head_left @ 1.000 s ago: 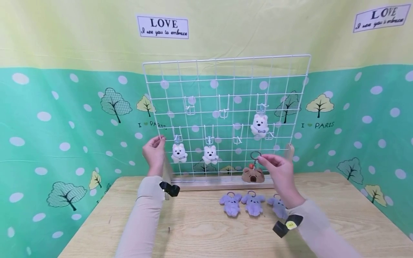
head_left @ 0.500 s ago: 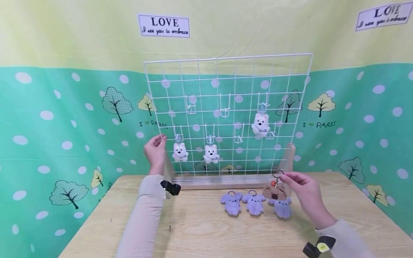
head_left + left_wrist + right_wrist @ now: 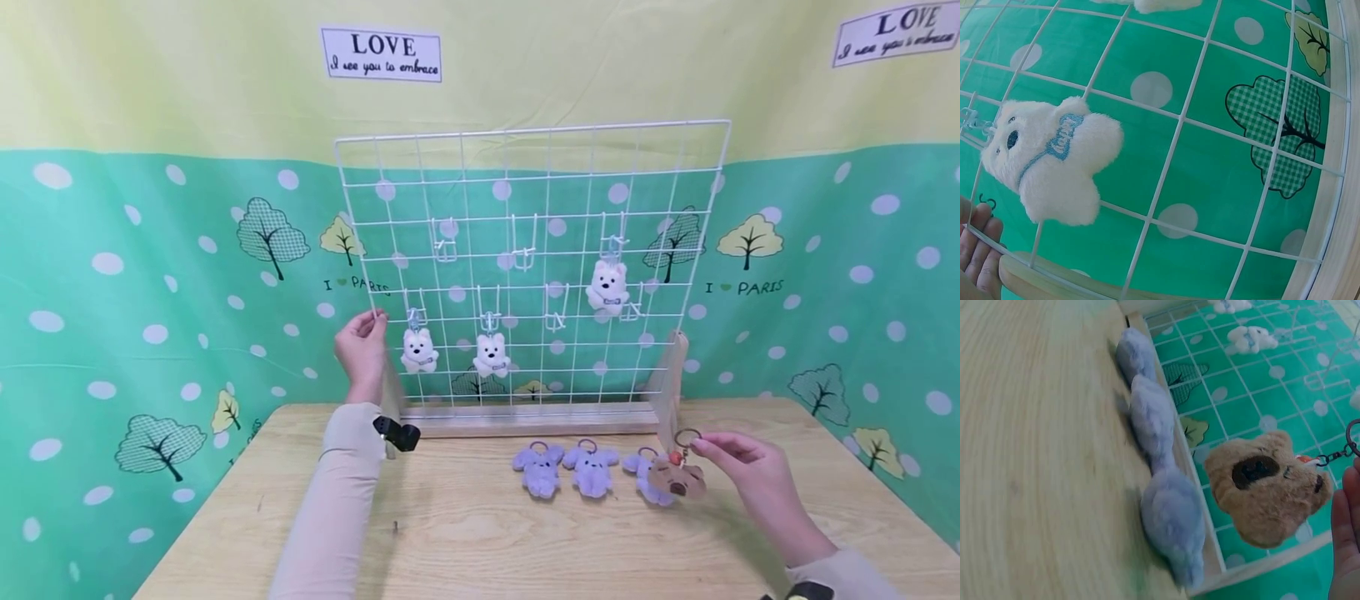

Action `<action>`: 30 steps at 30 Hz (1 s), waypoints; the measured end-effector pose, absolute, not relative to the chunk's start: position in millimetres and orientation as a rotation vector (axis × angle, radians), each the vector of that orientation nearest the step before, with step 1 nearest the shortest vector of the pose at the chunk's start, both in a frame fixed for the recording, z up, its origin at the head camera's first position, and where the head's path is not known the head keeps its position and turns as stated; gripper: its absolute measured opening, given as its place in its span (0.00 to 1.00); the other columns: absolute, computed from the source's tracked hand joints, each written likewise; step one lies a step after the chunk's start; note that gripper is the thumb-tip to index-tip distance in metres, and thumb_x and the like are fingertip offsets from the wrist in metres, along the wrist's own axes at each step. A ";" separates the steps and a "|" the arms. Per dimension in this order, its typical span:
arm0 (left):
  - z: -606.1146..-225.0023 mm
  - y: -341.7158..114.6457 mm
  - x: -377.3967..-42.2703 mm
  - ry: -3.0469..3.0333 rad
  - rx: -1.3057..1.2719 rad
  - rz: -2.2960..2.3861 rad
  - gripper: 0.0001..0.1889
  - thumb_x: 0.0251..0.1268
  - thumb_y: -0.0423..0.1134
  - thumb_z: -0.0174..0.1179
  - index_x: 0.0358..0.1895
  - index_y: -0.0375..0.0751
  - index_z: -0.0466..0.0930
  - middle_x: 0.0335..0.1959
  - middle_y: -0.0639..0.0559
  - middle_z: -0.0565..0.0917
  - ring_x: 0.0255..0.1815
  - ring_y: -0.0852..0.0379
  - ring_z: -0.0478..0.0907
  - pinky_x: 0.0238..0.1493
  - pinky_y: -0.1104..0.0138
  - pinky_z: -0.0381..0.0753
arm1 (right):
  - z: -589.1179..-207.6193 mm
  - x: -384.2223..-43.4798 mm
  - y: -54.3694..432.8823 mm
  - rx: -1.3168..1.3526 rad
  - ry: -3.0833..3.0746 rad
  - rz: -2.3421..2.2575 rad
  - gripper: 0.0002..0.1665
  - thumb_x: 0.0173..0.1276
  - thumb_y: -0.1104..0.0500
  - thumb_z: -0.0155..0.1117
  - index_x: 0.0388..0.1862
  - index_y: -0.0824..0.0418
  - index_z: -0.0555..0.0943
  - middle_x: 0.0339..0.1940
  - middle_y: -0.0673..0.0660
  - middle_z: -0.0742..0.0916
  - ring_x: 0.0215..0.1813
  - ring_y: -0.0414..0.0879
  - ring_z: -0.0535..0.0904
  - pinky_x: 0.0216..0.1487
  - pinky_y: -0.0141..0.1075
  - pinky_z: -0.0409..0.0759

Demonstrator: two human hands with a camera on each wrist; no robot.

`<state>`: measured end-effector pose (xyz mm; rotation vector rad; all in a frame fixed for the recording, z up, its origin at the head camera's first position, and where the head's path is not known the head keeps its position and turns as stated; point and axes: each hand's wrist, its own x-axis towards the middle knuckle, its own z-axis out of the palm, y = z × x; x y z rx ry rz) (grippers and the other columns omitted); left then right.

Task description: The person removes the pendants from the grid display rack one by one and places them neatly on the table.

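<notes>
My right hand (image 3: 750,471) pinches the metal ring of a brown bear-head plush keychain (image 3: 677,478), which dangles over the table and partly covers the rightmost purple plush keychain (image 3: 651,487). In the right wrist view the brown keychain (image 3: 1266,487) hangs from its chain beside the fingers (image 3: 1342,531). My left hand (image 3: 362,354) grips the left edge of a white wire grid rack (image 3: 528,177). Close to it, a white bear plush keychain (image 3: 1060,159) hangs from a hook in the left wrist view.
Two more purple plush keychains (image 3: 538,472) lie in a row before the rack's wooden base (image 3: 525,421). White bear keychains (image 3: 491,355) hang on some hooks; other hooks, such as the upper left hook (image 3: 446,248), are bare. A patterned curtain (image 3: 150,250) stands behind the wooden table (image 3: 450,533).
My right hand has moved right and down, away from the rack, carrying the brown bear keychain over the rightmost purple one. The left hand stays on the grid's edge.
</notes>
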<state>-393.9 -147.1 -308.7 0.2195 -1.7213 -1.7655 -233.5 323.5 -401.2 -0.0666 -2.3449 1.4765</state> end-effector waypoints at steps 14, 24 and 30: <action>-307.1 -146.9 -394.5 -1.719 0.225 -1.770 0.11 0.62 0.35 0.61 0.47 0.38 0.82 0.46 0.44 0.85 0.47 0.57 0.81 0.50 0.74 0.80 | -427.0 -226.0 360.5 -0.131 -2.386 1.486 0.15 0.65 0.53 0.64 0.43 0.64 0.83 0.32 0.33 0.85 0.37 0.28 0.78 0.37 0.20 0.77; -308.6 -147.4 -394.1 -1.722 0.228 -1.771 0.11 0.62 0.35 0.61 0.46 0.39 0.83 0.46 0.44 0.85 0.47 0.57 0.81 0.50 0.73 0.80 | -440.4 -229.5 377.0 -0.211 -2.372 1.579 0.17 0.65 0.51 0.64 0.45 0.62 0.83 0.34 0.33 0.85 0.37 0.27 0.79 0.38 0.20 0.77; -309.6 -146.5 -394.6 -1.727 0.227 -1.757 0.11 0.62 0.35 0.61 0.46 0.38 0.83 0.46 0.44 0.85 0.46 0.58 0.82 0.49 0.74 0.81 | -440.1 -226.2 377.8 -0.214 -2.377 1.558 0.15 0.67 0.52 0.62 0.45 0.62 0.83 0.33 0.30 0.84 0.38 0.25 0.78 0.38 0.19 0.76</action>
